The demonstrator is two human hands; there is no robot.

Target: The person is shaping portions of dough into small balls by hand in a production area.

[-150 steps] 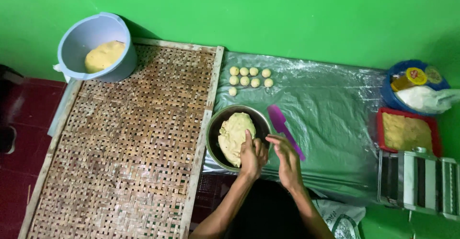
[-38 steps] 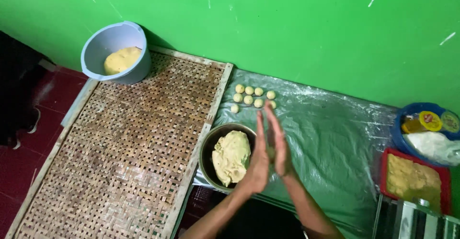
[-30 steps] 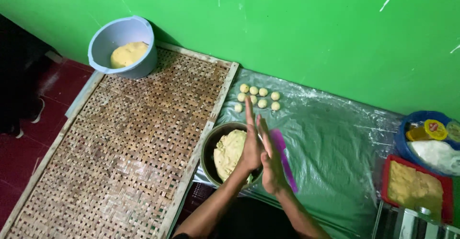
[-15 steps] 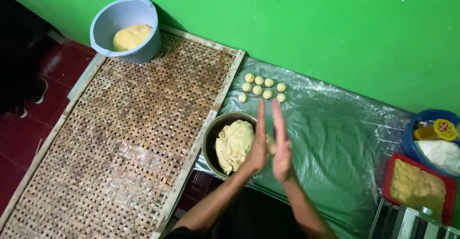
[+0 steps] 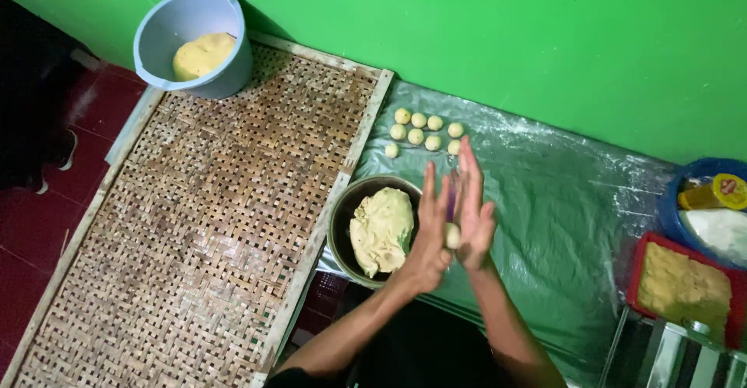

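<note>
**Dough ball between two flat palms**

The left hand (image 5: 430, 228) and right hand (image 5: 472, 209) stand upright, palms facing, fingers stretched straight and pointing away from the person toward the green wall. Neither hand curls shut; they press flat on a small pale dough ball (image 5: 452, 235), round and smooth, which shows in the gap between the heels of the palms, above the plastic sheet (image 5: 560, 224).

Just left of the hands sits a round dark metal bowl (image 5: 339, 224) with a soft, lumpy yellow dough mass (image 5: 381, 231), longer from front to back than across. Beyond the fingertips, finished dough balls (image 5: 424, 129) lie in two short rows plus one stray, all small, matte and even. The sheet under them is thin, crinkled, glossy and dusted white with flour near the wall.

To the left lies a long woven bamboo tray (image 5: 194, 217) in a wooden frame, its lattice coarse and brown. At its far corner stands a pale blue plastic bucket (image 5: 156, 22) with a smooth dough lump inside.

At the right edge: a blue basin (image 5: 677, 193) with a yellow-capped bottle (image 5: 712, 192) bearing a round label, and a red rectangular tray (image 5: 640, 259) of crumbly yellow filling.
</note>
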